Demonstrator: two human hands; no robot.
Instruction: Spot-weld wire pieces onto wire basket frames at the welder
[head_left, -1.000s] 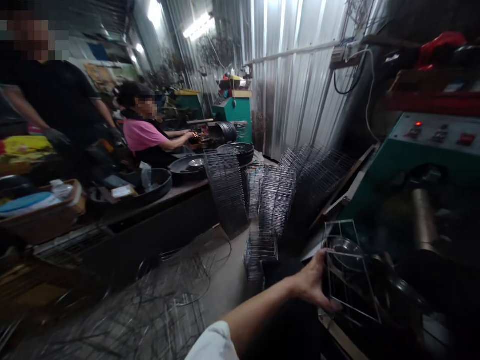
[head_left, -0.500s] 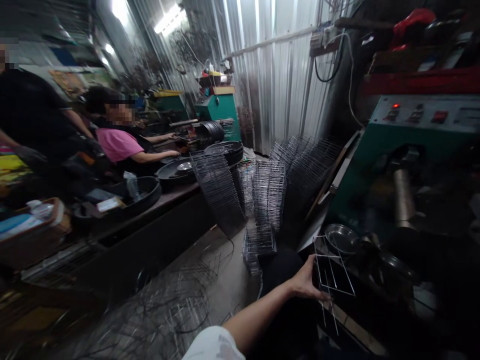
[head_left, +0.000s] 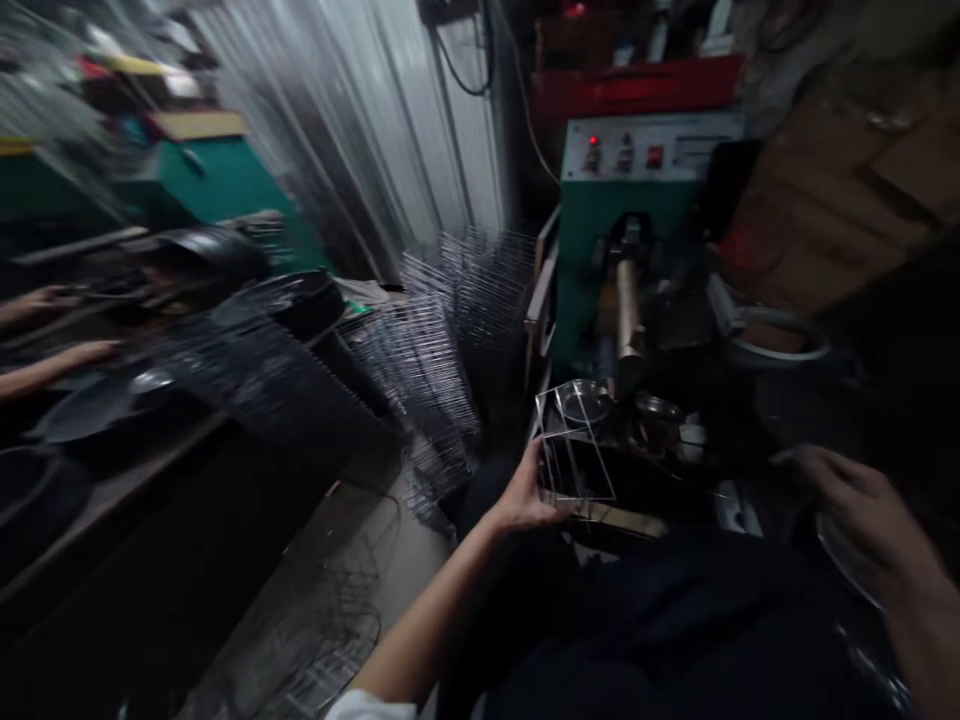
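a long dark surface (head_left: 124, 488) at the left carries wide, round black pans (head_left: 82, 415), set side by side along its edge. below it, the dim grey floor (head_left: 421, 560) holds loose wire frames (head_left: 330, 672), jumbled and partly blurred.

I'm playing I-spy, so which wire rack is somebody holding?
The single wire rack in the left hand, in front of the green machine. The other wire racks are bunched in piles farther off, and no hand touches those.

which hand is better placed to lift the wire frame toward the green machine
Probably the left hand: it holds the wire frame. The right hand is off to the right, apart from the frame.
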